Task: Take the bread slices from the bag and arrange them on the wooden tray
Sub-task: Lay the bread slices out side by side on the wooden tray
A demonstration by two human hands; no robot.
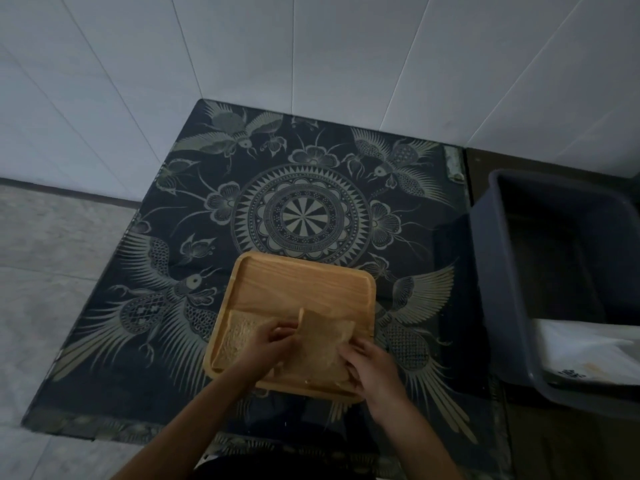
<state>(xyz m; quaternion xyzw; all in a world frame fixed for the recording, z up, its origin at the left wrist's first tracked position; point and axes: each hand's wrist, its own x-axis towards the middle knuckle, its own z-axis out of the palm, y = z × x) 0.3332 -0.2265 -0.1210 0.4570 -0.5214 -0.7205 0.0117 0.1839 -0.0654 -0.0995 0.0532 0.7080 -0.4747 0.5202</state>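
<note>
A square wooden tray (301, 282) lies on the dark patterned cloth near me. One bread slice (237, 336) lies flat in the tray's near left part. A second bread slice (327, 334) is over the near right part, its far edge tilted up. My left hand (268, 348) pinches this second slice at its left edge. Its near right corner is held by my right hand (372, 370). The white bag (585, 351) lies inside the grey tub at the right.
A grey plastic tub (498, 271) stands at the right, beside the table. The dark cloth (301, 188) with bird and mandala print covers the table. White tiled walls rise behind, and grey floor shows at the left.
</note>
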